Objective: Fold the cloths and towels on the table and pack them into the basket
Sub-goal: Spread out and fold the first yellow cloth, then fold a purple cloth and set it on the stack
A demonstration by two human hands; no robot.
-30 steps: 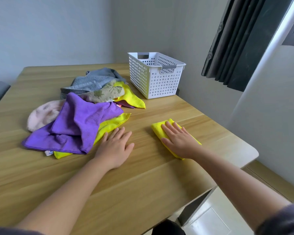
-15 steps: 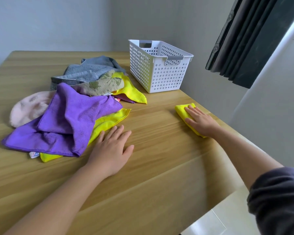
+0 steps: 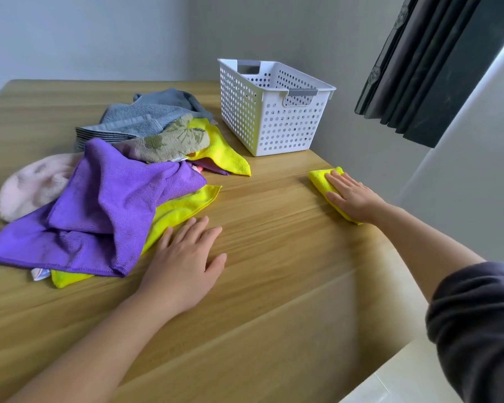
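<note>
Folding step: right hand [image 3: 351, 199] presses folded yellow cloth [image 3: 319, 179], fingers flat.
Left hand [image 3: 186, 257]: flat, empty.
Next: lift it into far white basket [image 3: 269, 123].

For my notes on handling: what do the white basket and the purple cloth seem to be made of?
White basket: probably rigid plastic, smooth matte finish; moulded walls pierced with regular round holes. Purple cloth: apparently microfibre, matte; fine ribbed texture and soft limp folds.

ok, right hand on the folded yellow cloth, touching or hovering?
Touching. The head view shows the right hand lying flat on the folded yellow cloth, fingers straight, palm covering most of it, with no gap visible between them.
</note>
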